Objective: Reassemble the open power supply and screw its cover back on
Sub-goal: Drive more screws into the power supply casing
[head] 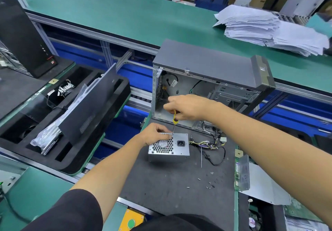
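Observation:
The silver power supply point(177, 150) stands on the dark mat point(172, 182), its honeycomb fan grille and black socket facing up. My left hand point(154, 134) grips its top left edge, fingers curled over the grille. My right hand point(186, 107) holds a yellow-handled screwdriver point(174, 121) upright, with the tip on the top edge of the unit beside my left fingers. The unit's bundle of coloured cables point(210, 145) trails to the right. Several small loose screws point(209, 185) lie on the mat in front.
An open grey computer case point(212, 65) stands behind the power supply. A black foam tray point(75, 140) with a black panel and parts sits to the left. A metal-framed board point(242, 173) leans at the mat's right edge. Stacked papers point(265, 29) lie on the green belt.

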Tool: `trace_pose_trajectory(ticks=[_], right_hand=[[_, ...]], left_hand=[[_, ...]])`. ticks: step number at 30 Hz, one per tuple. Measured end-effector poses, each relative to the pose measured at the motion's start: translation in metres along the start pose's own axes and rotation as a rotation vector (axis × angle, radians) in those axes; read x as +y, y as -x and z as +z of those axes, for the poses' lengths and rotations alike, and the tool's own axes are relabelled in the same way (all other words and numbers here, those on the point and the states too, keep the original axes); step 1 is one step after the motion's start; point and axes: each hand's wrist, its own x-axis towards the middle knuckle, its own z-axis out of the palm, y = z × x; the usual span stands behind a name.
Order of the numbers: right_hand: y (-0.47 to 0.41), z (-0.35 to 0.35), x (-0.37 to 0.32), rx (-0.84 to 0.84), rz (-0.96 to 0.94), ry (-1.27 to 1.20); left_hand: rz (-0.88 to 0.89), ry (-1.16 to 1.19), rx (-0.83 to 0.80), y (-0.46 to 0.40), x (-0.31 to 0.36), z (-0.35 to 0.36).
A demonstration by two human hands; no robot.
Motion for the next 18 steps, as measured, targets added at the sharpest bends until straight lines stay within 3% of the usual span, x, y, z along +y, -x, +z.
trace_pose_trajectory(ticks=[6, 15, 18], right_hand=[[-0.003, 0.002, -0.006, -0.017, 0.104, 0.148], [-0.006, -0.004, -0.018, -0.071, -0.069, 0.232], [-0.011, -0.001, -0.018, -0.079, 0.029, 0.271]], left_hand=[[0.004, 0.032, 0.002, -0.001, 0.000, 0.001], [0.010, 0.050, 0.005, -0.003, -0.001, 0.001], [0.013, 0.067, 0.011, -0.004, -0.002, 0.002]])
